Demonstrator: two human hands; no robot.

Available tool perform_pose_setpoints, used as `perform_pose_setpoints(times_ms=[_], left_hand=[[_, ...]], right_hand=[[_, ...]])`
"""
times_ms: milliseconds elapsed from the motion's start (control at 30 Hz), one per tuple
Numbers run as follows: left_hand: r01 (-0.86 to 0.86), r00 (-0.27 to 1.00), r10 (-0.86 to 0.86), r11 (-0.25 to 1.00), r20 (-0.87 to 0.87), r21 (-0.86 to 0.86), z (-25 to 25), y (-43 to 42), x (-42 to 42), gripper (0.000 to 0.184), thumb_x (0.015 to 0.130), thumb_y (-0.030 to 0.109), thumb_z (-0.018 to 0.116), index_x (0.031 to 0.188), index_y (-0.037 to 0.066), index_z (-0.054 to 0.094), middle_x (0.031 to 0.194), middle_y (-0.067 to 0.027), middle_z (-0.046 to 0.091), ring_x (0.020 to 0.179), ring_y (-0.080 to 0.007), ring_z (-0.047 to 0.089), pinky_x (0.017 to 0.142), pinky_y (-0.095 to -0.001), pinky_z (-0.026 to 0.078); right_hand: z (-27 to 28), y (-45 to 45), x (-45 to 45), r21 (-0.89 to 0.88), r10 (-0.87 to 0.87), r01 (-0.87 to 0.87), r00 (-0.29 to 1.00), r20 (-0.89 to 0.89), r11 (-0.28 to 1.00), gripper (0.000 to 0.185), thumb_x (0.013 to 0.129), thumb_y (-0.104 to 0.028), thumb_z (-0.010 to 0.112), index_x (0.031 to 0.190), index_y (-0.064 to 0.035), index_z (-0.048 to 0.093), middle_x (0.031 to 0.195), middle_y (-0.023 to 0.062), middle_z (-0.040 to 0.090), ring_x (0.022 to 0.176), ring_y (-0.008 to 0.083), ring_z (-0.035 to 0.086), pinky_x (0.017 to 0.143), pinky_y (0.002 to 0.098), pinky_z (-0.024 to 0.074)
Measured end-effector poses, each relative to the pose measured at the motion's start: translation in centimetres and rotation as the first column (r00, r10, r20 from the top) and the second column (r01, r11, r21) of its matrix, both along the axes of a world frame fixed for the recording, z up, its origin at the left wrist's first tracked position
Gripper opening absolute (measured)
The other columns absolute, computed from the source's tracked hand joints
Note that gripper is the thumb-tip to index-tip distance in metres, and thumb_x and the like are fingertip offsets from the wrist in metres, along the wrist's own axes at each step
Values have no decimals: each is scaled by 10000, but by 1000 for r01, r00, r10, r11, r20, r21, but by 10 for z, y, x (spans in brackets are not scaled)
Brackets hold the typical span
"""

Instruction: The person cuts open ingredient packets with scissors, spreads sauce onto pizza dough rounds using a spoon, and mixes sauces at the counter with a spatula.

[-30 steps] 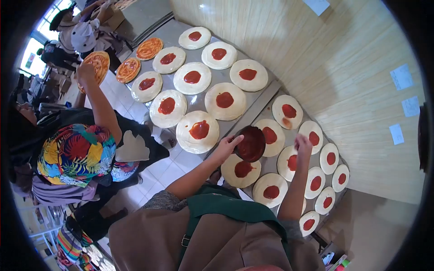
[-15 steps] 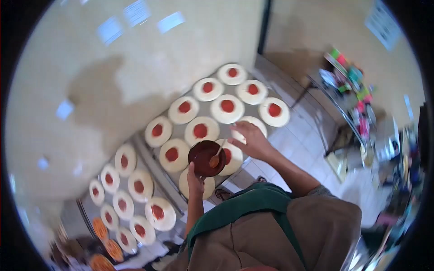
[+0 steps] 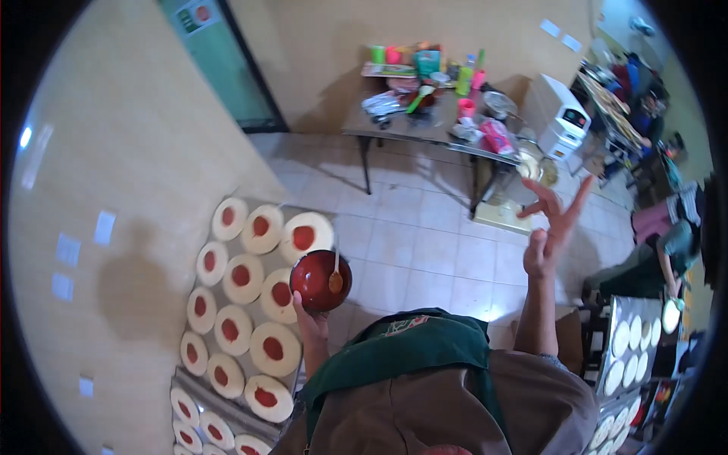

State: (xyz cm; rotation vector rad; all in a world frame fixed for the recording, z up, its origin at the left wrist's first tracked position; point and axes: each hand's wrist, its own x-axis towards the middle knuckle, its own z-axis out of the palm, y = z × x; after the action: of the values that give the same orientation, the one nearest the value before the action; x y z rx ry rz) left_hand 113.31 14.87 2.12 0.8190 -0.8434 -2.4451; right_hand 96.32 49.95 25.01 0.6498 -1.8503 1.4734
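Observation:
My left hand (image 3: pixel 312 324) grips a dark bowl (image 3: pixel 309 265) by its near rim. The bowl has red sauce inside, and a spoon (image 3: pixel 336 279) leans in it with its handle over the far rim. Left of and behind the bowl, round dough bases (image 3: pixel 273 349) lie in rows on a metal-topped table (image 3: pixel 312 216), each with a red patch of sauce in its middle. Out to the right, my right hand (image 3: pixel 552 227) is raised over the tiled floor, its fingers spread and nothing in it.
A side table (image 3: pixel 432 130) along the far wall bears bottles, packets and bowls. Beside it stands a white machine (image 3: pixel 557 114). At the right, a person in a green apron (image 3: pixel 644 269) bends by a tray (image 3: pixel 618 315) of plain dough rounds. A wall (image 3: pixel 98 167) borders the left side.
The view has swung to the right, bringing the side table and another person into sight. My right hand has moved from above the dough bases out to the right. The bowl stays in my left hand.

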Motion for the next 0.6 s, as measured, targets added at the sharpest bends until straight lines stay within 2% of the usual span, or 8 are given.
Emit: perform_pose_setpoints(times_ms=[67, 100, 133, 167, 300, 400, 433, 600], left_hand=[[70, 997, -70, 997, 18, 19, 4, 22, -46, 490, 943, 504, 480, 1247, 120, 504, 1153, -33, 626, 904, -148, 625, 669, -298, 495], [159, 987, -159, 987, -4, -9, -5, 26, -64, 456, 957, 484, 464, 1236, 126, 505, 1122, -27, 632, 840, -130, 613, 630, -293, 476], [298, 950, -303, 952, -77, -62, -6, 27, -81, 458, 958, 483, 464, 1234, 120, 499, 1124, -21, 632, 844, -120, 606, 630, -274, 469], [304, 950, -307, 951, -57, -56, -9, 35, -101, 484, 948, 493, 478, 1251, 116, 489, 1150, -29, 619, 890, -131, 602, 670, -281, 477], [362, 929, -359, 932, 88, -19, 0, 65, -187, 582, 908, 529, 527, 1303, 106, 460, 1245, -58, 560, 1052, -183, 574, 825, -333, 488], [475, 869, -467, 880, 161, -14, -3, 76, -257, 634, 885, 545, 553, 1327, 105, 444, 1279, -77, 529, 1120, -219, 551, 915, -383, 467], [510, 853, -499, 859, 155, -36, -1, 80, -281, 622, 893, 539, 546, 1320, 98, 447, 1267, -81, 531, 1121, -225, 552, 914, -390, 470], [587, 807, -581, 808, 108, -37, -42, 94, -426, 658, 896, 552, 545, 1332, 74, 426, 1291, -91, 498, 1138, -245, 540, 924, -411, 464]], right_hand=[[9, 41, 0, -34, -104, 103, 994, -28, 994, 1225, 763, -691, 621, 1486, -42, -124, 1027, 198, 657, 657, 151, 589, 593, 246, 454], [12, 56, -1, -46, -149, 147, 988, -32, 988, 1243, 749, -704, 624, 1485, -38, -124, 991, 192, 664, 620, 135, 574, 573, 238, 442], [14, 66, -3, -58, -187, 185, 982, -35, 981, 1261, 735, -718, 626, 1484, -35, -124, 955, 186, 671, 582, 118, 559, 552, 230, 430], [16, 73, -8, -48, -233, 231, 971, -51, 972, 1243, 746, -736, 591, 1484, -35, -122, 932, 185, 674, 513, 99, 522, 517, 211, 405], [3, 95, -42, -35, -413, 411, 910, -37, 911, 1177, 755, -830, 407, 1498, -30, -31, 859, 191, 668, 471, 109, 528, 429, 194, 388], [-12, 104, -78, -41, -420, 419, 907, -10, 907, 1168, 760, -830, 398, 1499, -33, -29, 864, 191, 673, 451, 92, 511, 435, 193, 391], [-15, 102, -92, -90, -410, 411, 911, 31, 907, 1245, 719, -834, 465, 1490, -27, -88, 847, 173, 678, 437, 82, 483, 477, 187, 372], [-28, 97, -186, -45, -427, 435, 896, 118, 899, 1198, 750, -805, 474, 1496, -20, -39, 871, 167, 672, 475, 72, 481, 484, 189, 376]])
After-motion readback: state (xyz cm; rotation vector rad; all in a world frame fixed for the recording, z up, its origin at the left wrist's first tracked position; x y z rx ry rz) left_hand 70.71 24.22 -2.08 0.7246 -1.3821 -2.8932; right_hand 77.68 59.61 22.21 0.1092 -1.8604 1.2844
